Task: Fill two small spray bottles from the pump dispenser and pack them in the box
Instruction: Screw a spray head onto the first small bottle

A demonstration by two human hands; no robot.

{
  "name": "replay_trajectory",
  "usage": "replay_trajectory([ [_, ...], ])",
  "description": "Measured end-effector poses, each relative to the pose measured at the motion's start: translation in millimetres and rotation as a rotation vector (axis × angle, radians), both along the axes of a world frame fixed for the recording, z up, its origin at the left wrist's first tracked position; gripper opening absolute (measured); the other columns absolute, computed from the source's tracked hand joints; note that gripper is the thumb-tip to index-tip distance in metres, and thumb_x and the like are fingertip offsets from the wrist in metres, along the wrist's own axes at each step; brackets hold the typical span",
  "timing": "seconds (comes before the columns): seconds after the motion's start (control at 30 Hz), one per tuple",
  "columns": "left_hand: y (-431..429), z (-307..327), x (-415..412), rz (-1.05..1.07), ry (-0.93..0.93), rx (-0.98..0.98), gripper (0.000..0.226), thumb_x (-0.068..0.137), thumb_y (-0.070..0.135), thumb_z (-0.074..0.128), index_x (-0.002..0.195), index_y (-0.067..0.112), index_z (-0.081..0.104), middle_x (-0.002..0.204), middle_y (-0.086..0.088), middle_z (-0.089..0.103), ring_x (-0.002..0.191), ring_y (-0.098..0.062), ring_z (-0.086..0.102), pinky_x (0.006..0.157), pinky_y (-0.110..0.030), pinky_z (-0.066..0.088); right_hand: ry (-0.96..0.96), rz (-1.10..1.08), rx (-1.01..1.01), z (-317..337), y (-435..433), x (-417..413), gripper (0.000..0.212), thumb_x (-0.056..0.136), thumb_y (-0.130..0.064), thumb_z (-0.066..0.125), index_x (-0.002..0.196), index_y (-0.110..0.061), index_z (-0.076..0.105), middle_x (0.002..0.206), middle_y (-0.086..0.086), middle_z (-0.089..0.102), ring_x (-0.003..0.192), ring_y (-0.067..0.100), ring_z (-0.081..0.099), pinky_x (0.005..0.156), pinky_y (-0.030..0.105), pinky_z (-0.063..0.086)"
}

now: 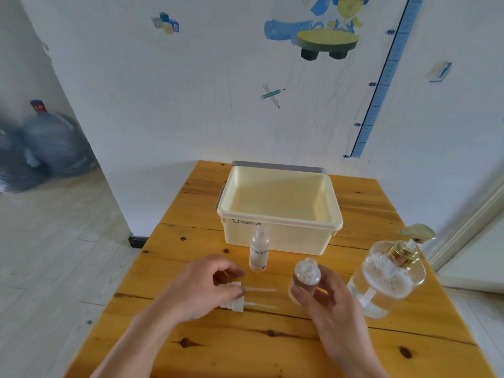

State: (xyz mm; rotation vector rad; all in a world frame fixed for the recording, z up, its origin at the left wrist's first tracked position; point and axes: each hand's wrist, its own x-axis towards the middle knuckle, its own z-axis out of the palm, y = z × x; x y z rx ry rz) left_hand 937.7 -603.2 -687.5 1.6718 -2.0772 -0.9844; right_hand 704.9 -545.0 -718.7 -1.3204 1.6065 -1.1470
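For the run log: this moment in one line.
left hand pinches spray head | right hand holds uncapped small bottle | second bottle stands before box | nothing packed

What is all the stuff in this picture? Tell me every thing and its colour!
table: one, yellow-brown wood, under everything
box: one, cream, open, back of the table
tall bottle: one, clear, labelled, no top, standing before the box
round bottle: one, clear, no top, in the right hand
spray tops: two, white with thin tubes, lying on the table
pump dispenser: one, clear with a gold pump, right of the table
water jugs: blurred, blue-grey, on the floor at left
wall stickers: several, mostly blue and yellow
height chart: one, blue, on the wall
left hand: pinches the farther spray top
right hand: holds the round bottle
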Motion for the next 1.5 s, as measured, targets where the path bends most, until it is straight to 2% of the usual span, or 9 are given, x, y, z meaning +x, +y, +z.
replay_trajectory([
  [0.17,-6.0,-0.9,0.8,-0.037,-0.003,0.042,0.018,0.085,0.044,0.067,0.103,0.042,0.067,0.107,0.025,0.058,0.097,0.004,0.056,0.083,-0.016,0.046,0.015,0.002,0.0,-1.3,0.2,-0.9,0.04,0.078,-0.04,0.074,0.109,-0.052,0.052,0.11,-0.024,0.068,0.107,0.001,0.063,0.098,0.034,0.052],
  [0.3,-7.3,-0.3,-0.2,-0.036,-0.006,0.053,0.016,0.086,0.047,0.066,0.101,0.042,0.068,0.107,0.024,0.057,0.096,0.001,0.056,0.085,-0.021,0.049,0.021,0.01,0.003,-1.4,-0.5,-0.6,0.04,0.079,-0.04,0.074,0.109,-0.052,0.052,0.113,-0.021,0.068,0.109,0.002,0.062,0.098,0.035,0.051],
  [0.6,-1.6,4.5,1.5,0.04,0.074,-0.01,0.02,0.084,0.05,0.064,0.104,0.045,0.067,0.106,0.03,0.063,0.103,0.008,0.055,0.09,-0.018,0.045,0.039,0.028,-0.007,-3.5,-0.7,-2.1,0.041,0.077,-0.044,0.073,0.113,-0.048,0.054,0.114,-0.022,0.067,0.107,-0.001,0.062,0.095,0.026,0.051],
  [0.7,3.7,14.1,0.9,0.071,0.187,-0.076,0.021,0.081,0.046,0.066,0.102,0.045,0.067,0.1,0.029,0.067,0.097,0.009,0.06,0.087,-0.02,0.052,0.054,0.03,-0.009,-1.4,-0.2,-1.9,0.036,0.08,-0.04,0.073,0.109,-0.05,0.054,0.108,-0.027,0.067,0.104,-0.007,0.061,0.091,0.019,0.049],
  [0.8,12.5,23.8,-4.5,0.08,0.357,-0.136,0.026,0.074,0.047,0.068,0.1,0.042,0.071,0.1,0.027,0.068,0.097,0.004,0.064,0.081,-0.027,0.057,0.062,0.032,-0.017,-1.2,0.7,-2.5,0.037,0.081,-0.037,0.074,0.114,-0.045,0.058,0.105,-0.026,0.069,0.102,-0.009,0.062,0.089,0.018,0.049],
  [0.9,20.4,32.6,-16.9,0.09,0.453,-0.22,0.02,0.076,0.035,0.076,0.095,0.038,0.07,0.098,0.02,0.07,0.094,-0.001,0.065,0.076,-0.027,0.058,0.068,0.04,-0.034,-2.2,1.0,-2.5,0.038,0.081,-0.036,0.074,0.117,-0.04,0.06,0.106,-0.026,0.069,0.104,-0.009,0.061,0.088,0.016,0.048],
  [1.07,22.8,42.6,-35.5,0.0,0.402,-0.376,0.018,0.079,0.021,0.078,0.091,0.032,0.069,0.096,0.019,0.067,0.089,-0.006,0.065,0.067,-0.015,0.052,0.092,0.055,-0.052,-2.3,1.2,-2.5,0.035,0.081,-0.038,0.073,0.112,-0.045,0.057,0.106,-0.03,0.068,0.104,-0.009,0.061,0.085,0.011,0.046],
  [1.37,18.8,48.1,-46.4,-0.099,0.312,-0.491,0.016,0.081,0.019,0.076,0.095,0.028,0.073,0.101,0.019,0.066,0.089,-0.007,0.063,0.069,-0.015,0.05,0.132,0.067,-0.055,-1.3,2.3,-2.1,0.035,0.082,-0.038,0.073,0.106,-0.052,0.053,0.104,-0.026,0.066,0.104,-0.016,0.055,0.081,0.002,0.042],
  [1.5,21.1,54.5,-60.2,-0.123,0.342,-0.477,0.02,0.082,0.024,0.075,0.101,0.033,0.072,0.1,0.019,0.067,0.094,-0.003,0.061,0.073,-0.014,0.047,0.14,0.066,-0.065,-2.0,2.7,-2.8,0.035,0.08,-0.042,0.072,0.109,-0.052,0.054,0.106,-0.027,0.066,0.106,-0.014,0.056,0.084,0.008,0.044],
])
